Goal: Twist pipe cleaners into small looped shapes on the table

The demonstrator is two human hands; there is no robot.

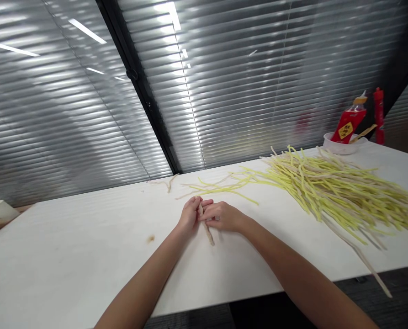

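Close together over the white table (87, 256), both my hands are closed around a short beige pipe cleaner (209, 235) that looks folded or twisted into a thicker strand. My left hand (189, 214) grips its upper part. The fingers of my right hand (224, 216) pinch it around the middle, and its lower end sticks out toward me. Just beyond my hands lie a few loose yellow and beige pipe cleaners (220, 188). A bent beige piece (170, 184) rests further left near the back edge.
A big heap of yellow and beige pipe cleaners (327, 183) covers the right side; one long beige strand (359, 255) hangs past the front edge. Behind it, a white bowl (339, 147) holds a red bottle (348, 122) and a wooden stick (364, 132). Blinds (238, 91) border the back.
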